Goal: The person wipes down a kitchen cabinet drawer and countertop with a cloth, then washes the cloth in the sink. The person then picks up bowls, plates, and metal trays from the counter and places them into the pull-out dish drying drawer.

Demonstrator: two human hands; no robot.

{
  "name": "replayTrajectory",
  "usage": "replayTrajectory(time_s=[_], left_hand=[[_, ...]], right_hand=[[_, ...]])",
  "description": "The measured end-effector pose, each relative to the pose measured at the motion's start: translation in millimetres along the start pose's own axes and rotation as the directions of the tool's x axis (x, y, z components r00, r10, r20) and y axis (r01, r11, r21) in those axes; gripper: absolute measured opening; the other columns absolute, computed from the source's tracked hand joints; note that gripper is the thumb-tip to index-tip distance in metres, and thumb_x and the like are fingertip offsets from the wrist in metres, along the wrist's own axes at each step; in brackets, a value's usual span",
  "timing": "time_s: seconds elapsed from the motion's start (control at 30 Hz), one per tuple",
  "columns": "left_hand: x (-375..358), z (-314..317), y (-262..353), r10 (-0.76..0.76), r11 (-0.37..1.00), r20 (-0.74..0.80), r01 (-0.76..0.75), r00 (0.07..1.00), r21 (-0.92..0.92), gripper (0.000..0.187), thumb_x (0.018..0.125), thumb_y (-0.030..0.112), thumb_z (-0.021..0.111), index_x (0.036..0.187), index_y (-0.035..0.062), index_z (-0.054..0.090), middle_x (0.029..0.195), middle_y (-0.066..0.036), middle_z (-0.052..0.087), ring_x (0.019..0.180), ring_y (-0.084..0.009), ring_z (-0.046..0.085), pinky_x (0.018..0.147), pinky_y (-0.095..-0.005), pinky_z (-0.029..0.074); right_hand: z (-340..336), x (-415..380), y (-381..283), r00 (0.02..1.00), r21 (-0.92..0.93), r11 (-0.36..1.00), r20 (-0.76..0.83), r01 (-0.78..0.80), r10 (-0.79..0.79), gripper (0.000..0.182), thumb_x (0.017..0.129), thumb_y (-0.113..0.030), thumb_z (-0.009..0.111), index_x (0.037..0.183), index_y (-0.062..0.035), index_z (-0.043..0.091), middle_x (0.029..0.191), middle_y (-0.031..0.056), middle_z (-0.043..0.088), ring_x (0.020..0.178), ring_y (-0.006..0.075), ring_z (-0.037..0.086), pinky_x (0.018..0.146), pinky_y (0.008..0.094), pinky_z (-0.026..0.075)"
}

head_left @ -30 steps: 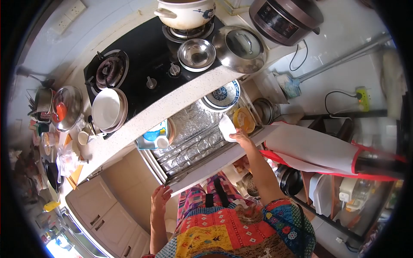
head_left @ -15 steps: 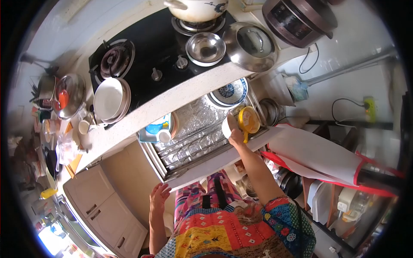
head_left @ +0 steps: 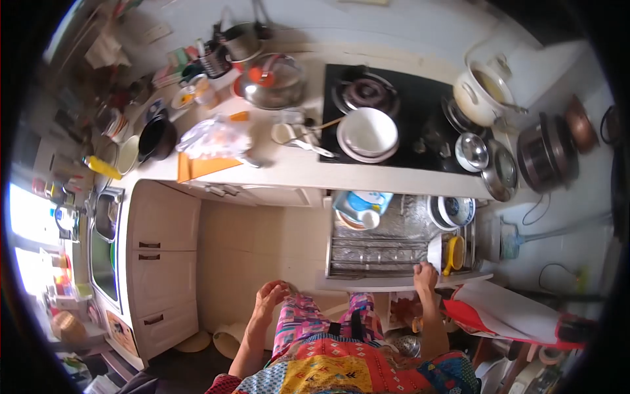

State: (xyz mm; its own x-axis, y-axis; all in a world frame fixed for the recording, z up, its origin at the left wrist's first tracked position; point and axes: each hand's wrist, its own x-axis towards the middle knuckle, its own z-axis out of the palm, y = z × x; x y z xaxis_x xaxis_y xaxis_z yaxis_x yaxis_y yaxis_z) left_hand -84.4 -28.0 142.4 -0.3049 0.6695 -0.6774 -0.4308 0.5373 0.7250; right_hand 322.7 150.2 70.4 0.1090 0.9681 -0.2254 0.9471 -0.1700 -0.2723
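Note:
My right hand [head_left: 425,276] is at the front edge of the pulled-out drawer [head_left: 380,253], just below a white bowl [head_left: 435,251]. Its fingers look bent, and whether they touch the bowl or the drawer front is not clear. Beside the bowl stands a yellow container with a handle [head_left: 453,255]. Behind them are blue-patterned bowls [head_left: 457,210]. A blue tray [head_left: 361,203] with a small white cup [head_left: 369,219] sits at the drawer's left. My left hand [head_left: 270,295] hangs in the air left of the drawer, fingers apart, holding nothing.
Above the drawer, white bowls [head_left: 369,133] rest on the black stove [head_left: 420,121], with a steel bowl [head_left: 472,152] and a pot [head_left: 484,95] farther right. A glass-lidded pan [head_left: 272,82] and a plastic bag [head_left: 213,138] lie on the counter. White cabinets [head_left: 164,256] stand left.
My view has swung left and levelled out. My right hand has come down from the white bowl's side to the drawer's front edge. The bowl stays beside the yellow container.

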Motion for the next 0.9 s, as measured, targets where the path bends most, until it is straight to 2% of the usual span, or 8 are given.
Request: replayTrajectory(time_s=[0.23,0.4,0.43,0.53,0.63,0.7,0.8,0.9], left_hand=[[-33,-176,-19,0.006,0.989,-0.219,-0.039,0.976,-0.144,0.04,0.082,0.025,0.054,0.113,0.0002,0.045,0.101,-0.015,0.057,0.088,-0.023,0.059,0.077,-0.0317,0.045],[-53,-287,-40,0.016,0.967,-0.408,-0.118,0.913,-0.226,0.036,0.082,0.023,0.054,0.112,0.0049,0.048,0.096,-0.011,0.059,0.079,-0.0184,0.059,0.07,-0.0292,0.045],[-64,-298,-38,0.013,0.962,-0.452,-0.135,0.892,-0.238,0.037,0.081,0.026,0.055,0.112,0.0061,0.048,0.096,-0.01,0.059,0.078,-0.018,0.058,0.071,-0.0287,0.045],[-88,-337,-68,0.016,0.929,-0.555,-0.217,0.832,-0.298,0.04,0.08,0.029,0.058,0.113,0.0091,0.047,0.1,-0.009,0.057,0.082,-0.0205,0.058,0.07,-0.0304,0.045],[-105,-353,-120,-0.039,0.898,-0.654,-0.26,0.755,-0.353,0.037,0.08,0.028,0.057,0.111,0.01,0.047,0.093,-0.008,0.058,0.076,-0.0212,0.059,0.064,-0.0298,0.047],[-117,-331,-122,-0.08,0.881,-0.696,-0.277,0.713,-0.384,0.035,0.08,0.027,0.057,0.109,0.0101,0.048,0.091,-0.008,0.059,0.074,-0.0215,0.059,0.062,-0.0299,0.048],[-127,-277,-114,0.152,0.851,-0.705,-0.455,0.693,-0.264,0.047,0.083,0.035,0.054,0.109,-0.0038,0.051,0.109,-0.02,0.054,0.101,-0.0303,0.05,0.083,-0.0402,0.043],[-92,-252,-111,-0.18,0.872,-0.537,-0.119,0.824,-0.475,0.032,0.082,0.024,0.053,0.11,0.0093,0.046,0.098,-0.011,0.057,0.076,-0.0212,0.058,0.066,-0.0313,0.047]], right_hand=[[32,-71,-198,0.934,0.269,0.897,-0.027,0.351,-0.357,0.029,0.075,-0.03,0.061,0.08,-0.0021,0.063,0.07,0.0154,0.061,0.067,0.0294,0.06,0.061,0.0358,0.046],[-24,-7,-276,0.979,0.418,0.886,-0.116,0.2,-0.166,0.044,0.083,-0.04,0.048,0.061,-0.0031,0.059,0.053,0.0118,0.056,0.05,0.0239,0.057,0.05,0.0368,0.045],[-31,24,-277,0.999,0.543,0.839,-0.038,0.039,-0.021,0.05,0.082,-0.043,0.047,0.054,-0.0033,0.057,0.047,0.0082,0.054,0.047,0.0191,0.057,0.048,0.0349,0.045],[-68,90,-288,0.978,0.807,0.582,-0.029,-0.1,0.207,0.058,0.078,-0.051,0.053,0.094,0.0045,0.051,0.077,0.0181,0.057,0.059,0.0284,0.06,0.049,0.0418,0.052],[-92,125,-301,0.919,0.871,0.375,0.183,-0.316,0.351,0.085,0.071,-0.057,0.058,0.128,-0.0048,0.021,0.111,0.0288,0.04,0.084,0.0466,0.054,0.068,0.0571,0.047],[-100,134,-300,0.909,0.895,0.246,0.299,-0.373,0.292,0.087,0.07,-0.057,0.058,0.129,-0.0064,0.019,0.115,0.0284,0.039,0.087,0.0478,0.053,0.071,0.0576,0.046],[-101,155,-303,0.862,0.888,0.025,0.438,-0.458,0.256,0.088,0.068,-0.054,0.062,0.132,-0.0111,0.019,0.125,0.0252,0.034,0.094,0.0496,0.049,0.076,0.0583,0.044],[-83,186,-291,0.844,0.843,-0.042,0.536,-0.536,-0.011,0.077,0.069,-0.046,0.065,0.127,-0.0115,0.029,0.124,0.0212,0.037,0.101,0.0444,0.047,0.076,0.0576,0.045]])
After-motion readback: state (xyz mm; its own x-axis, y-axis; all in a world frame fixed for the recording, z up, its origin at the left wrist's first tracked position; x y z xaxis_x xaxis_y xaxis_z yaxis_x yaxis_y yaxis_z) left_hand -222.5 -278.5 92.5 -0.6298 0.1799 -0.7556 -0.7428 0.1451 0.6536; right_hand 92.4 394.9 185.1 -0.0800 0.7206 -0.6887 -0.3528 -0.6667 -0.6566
